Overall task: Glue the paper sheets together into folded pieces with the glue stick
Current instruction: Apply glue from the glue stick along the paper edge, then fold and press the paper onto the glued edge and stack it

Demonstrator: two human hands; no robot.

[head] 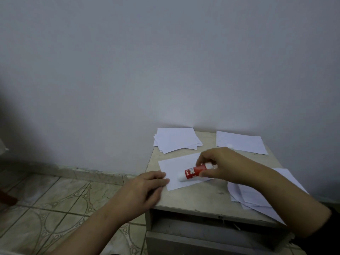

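Against a plain grey wall stands the small worn cabinet (193, 201) I work on, its top carrying a fanned stack of sheets (176, 139) at the far left, a single sheet (241, 142) at the far right and a loose pile of sheets (253, 196) under my right forearm. My right hand (226, 166) pinches the red glue stick (195, 172) — white tip tilted down onto the middle paper sheet (174, 166) — while my left hand (145, 188), fingers straight, presses that sheet's near-left corner flat.
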